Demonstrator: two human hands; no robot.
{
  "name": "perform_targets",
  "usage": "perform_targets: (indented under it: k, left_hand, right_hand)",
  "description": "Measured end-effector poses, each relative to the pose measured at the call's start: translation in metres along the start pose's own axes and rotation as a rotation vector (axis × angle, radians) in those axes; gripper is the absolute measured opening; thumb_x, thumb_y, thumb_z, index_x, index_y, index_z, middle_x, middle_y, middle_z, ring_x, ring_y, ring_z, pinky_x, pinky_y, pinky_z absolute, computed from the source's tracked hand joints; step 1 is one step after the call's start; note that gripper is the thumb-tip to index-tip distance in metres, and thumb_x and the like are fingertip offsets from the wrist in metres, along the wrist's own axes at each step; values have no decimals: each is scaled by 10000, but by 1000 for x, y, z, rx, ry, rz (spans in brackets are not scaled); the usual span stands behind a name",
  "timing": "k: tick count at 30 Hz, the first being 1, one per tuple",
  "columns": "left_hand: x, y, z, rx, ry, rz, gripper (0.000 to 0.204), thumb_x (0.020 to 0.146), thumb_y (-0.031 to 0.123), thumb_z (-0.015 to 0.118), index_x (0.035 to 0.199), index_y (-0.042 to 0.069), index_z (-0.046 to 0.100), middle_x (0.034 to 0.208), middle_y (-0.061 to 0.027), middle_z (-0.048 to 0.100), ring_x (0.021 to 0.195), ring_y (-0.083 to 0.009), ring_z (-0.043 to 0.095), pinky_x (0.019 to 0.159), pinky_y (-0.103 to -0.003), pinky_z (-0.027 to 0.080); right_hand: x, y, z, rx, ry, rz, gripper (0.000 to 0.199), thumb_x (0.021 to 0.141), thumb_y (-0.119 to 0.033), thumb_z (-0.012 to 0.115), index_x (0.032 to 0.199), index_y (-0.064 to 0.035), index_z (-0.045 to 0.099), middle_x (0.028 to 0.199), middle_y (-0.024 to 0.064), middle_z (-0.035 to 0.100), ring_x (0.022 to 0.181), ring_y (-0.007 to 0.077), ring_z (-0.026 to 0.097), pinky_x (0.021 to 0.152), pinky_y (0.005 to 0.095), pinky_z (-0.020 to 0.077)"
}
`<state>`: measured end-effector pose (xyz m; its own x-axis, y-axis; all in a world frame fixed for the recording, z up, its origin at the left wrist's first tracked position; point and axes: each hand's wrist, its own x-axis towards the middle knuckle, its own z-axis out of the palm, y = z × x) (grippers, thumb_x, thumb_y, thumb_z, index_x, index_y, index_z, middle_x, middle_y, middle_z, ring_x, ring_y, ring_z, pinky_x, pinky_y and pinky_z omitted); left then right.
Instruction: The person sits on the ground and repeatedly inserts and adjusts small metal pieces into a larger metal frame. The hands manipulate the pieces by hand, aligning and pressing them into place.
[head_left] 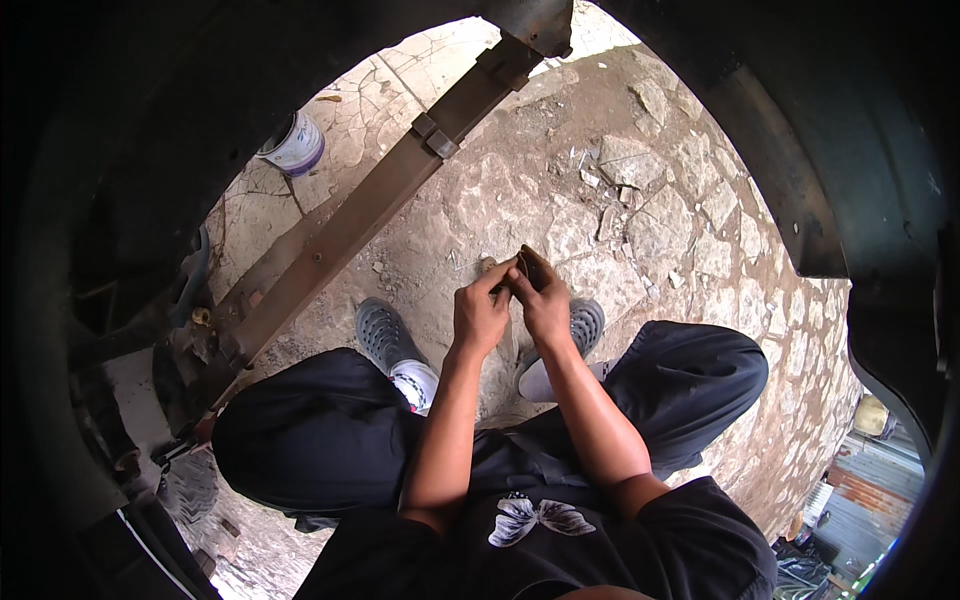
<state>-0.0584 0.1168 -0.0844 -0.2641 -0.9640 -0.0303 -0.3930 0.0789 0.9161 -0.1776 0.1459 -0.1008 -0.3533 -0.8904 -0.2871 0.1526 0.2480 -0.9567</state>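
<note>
My left hand (481,314) and my right hand (545,306) meet in front of me, above the ground between my feet. Their fingertips are pinched together around something small and thin. What it is I cannot make out, since the fingers cover most of it. Both hands' fingers are bent and closed, the right index finger curled over at the top. Under the hands lies the rough stone ground (450,235).
A brown metal beam (350,210) with clamps runs diagonally on the left. Dark curved metal panels (890,150) surround the opening. Beyond the beam stands a white paint bucket (294,148). Broken stones (630,162) lie ahead; corrugated sheet (875,490) shows at lower right.
</note>
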Motion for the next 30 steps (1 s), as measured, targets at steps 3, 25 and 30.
perform_targets:
  k: [3, 25, 30]
  left_hand:
    - [2, -3, 1, -145, 61, -35, 478, 851, -68, 689, 1307, 74, 683, 1089, -141, 751, 935, -302, 747, 826, -391, 590]
    - [6, -17, -12, 22, 30, -95, 456, 794, 6, 739, 1246, 59, 713, 1204, -183, 728, 1118, -332, 711, 950, -400, 557]
    - [5, -15, -9, -23, 51, -99, 431, 782, -11, 747, 1208, 53, 730, 1182, -177, 737, 1085, -324, 724, 932, -386, 565]
  right_hand:
    - [0, 15, 3, 60, 20, -2, 477, 1046, -138, 605, 1471, 49, 497, 1383, 211, 630, 1246, 249, 626, 1048, 351, 505]
    - [-19, -38, 16, -520, -76, -5, 594, 1015, -311, 651, 1488, 11, 492, 1325, 239, 666, 1224, 349, 668, 990, 394, 528]
    - [-15, -31, 13, -467, -69, -48, 646, 998, -315, 682, 1503, 23, 460, 1284, 207, 701, 1185, 325, 695, 977, 379, 540]
